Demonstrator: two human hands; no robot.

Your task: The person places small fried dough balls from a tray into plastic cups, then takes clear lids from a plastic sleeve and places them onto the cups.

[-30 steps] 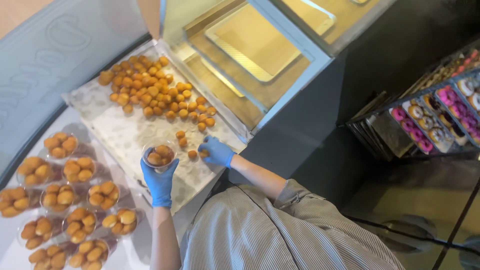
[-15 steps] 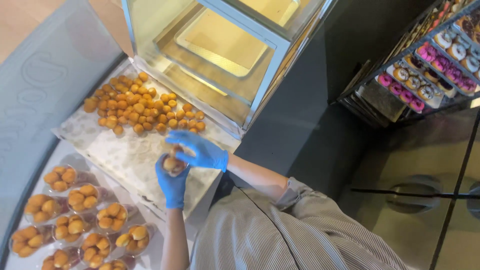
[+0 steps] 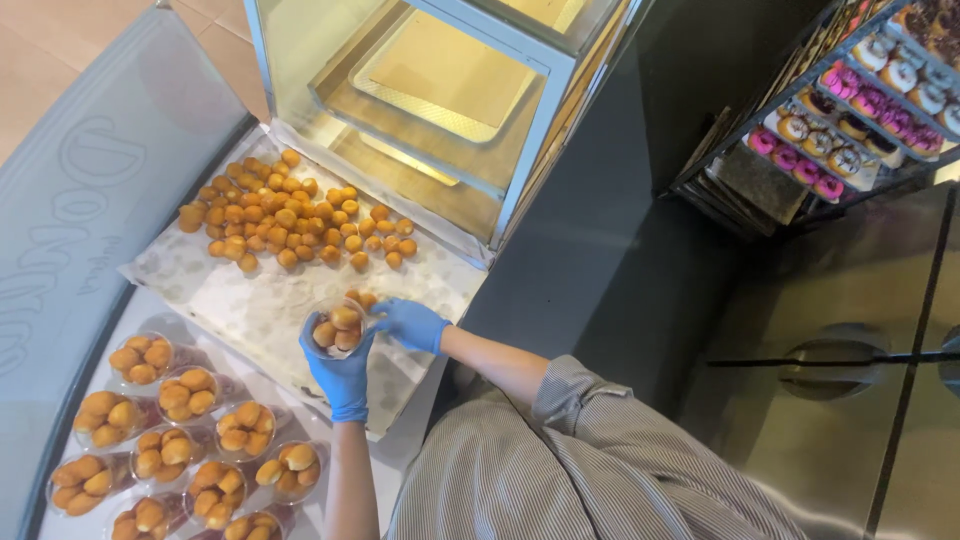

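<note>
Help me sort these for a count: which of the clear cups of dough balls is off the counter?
The clear cup held in the left hand; the filled cups all stand at lower left.

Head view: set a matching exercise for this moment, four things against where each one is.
Things:
1. clear cup of dough balls
2. loose dough balls
3. filled cups
4. iced doughnuts

Places:
A. bottom left, in rows
B. rack at upper right
C. between the left hand and right hand
D. heaped on the paper-lined tray

Pairs: 1-C, 2-D, 3-A, 4-B
</note>
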